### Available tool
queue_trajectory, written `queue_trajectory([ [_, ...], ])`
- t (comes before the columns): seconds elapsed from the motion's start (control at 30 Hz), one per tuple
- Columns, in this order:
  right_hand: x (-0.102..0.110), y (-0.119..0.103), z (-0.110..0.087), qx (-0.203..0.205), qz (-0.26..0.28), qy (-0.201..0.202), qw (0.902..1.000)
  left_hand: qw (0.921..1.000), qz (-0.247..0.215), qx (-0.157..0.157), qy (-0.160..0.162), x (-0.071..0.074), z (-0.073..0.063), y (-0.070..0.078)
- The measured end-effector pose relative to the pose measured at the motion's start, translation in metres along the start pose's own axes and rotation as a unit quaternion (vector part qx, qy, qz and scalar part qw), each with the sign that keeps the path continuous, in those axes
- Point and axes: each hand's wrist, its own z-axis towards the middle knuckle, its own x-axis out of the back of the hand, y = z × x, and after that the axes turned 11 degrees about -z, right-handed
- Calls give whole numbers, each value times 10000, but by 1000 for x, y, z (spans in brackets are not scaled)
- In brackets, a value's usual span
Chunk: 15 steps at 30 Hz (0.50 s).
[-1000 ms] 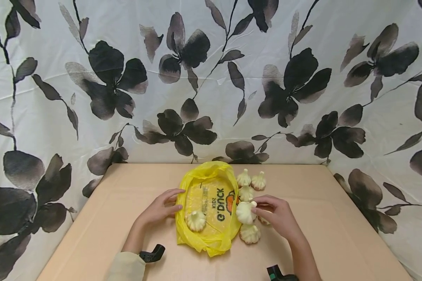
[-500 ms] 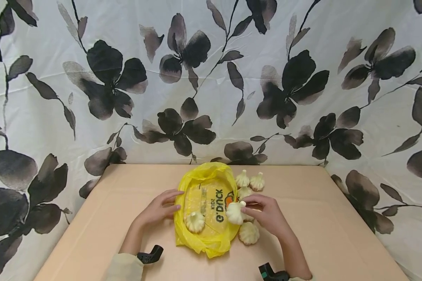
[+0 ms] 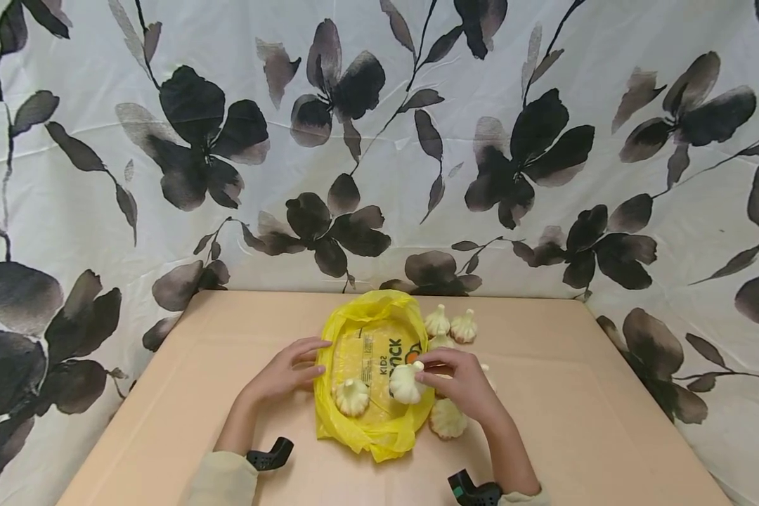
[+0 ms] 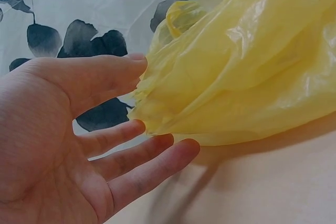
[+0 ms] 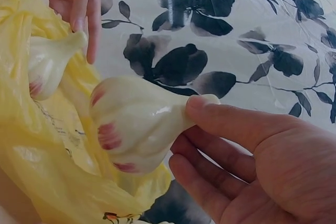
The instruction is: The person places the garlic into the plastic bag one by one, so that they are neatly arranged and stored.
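Note:
A yellow plastic bag (image 3: 392,444) lies on the table, mouth up, with one garlic bulb (image 3: 352,398) inside. My right hand (image 3: 464,386) pinches another garlic bulb (image 3: 406,384) by its stem, thumb against fingers, above the bag's right part. Pinkish patches mark this bulb's (image 5: 139,124) round base in the right wrist view. At the bag's left rim is my left hand (image 3: 284,369). In the left wrist view its loosely stretched fingers (image 4: 142,174) touch or nearly touch the yellow plastic (image 4: 247,77); exact contact cannot be told.
Several garlic bulbs stand right of the bag: two at the back (image 3: 464,327), one near the front (image 3: 448,419), others partly behind my right hand. The tan table (image 3: 607,393) meets a flower-printed cloth (image 3: 417,176) at the back. Black cameras (image 3: 272,455) sit on both wrists.
My right hand has carried its garlic bulb leftward, from beside the bag to over the bag's opening. My left hand has stayed at the bag's left rim.

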Motion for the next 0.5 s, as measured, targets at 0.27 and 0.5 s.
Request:
queue_trajectory([
  [0.27, -10, -2, 2, 219, -77, 60, 9997, 9994, -305, 118, -60, -1, 0, -3],
  [0.5, -16, -2, 3, 195, 43, -4, 9998, 9999, -141, 98, 17, 0, 1, -4],
])
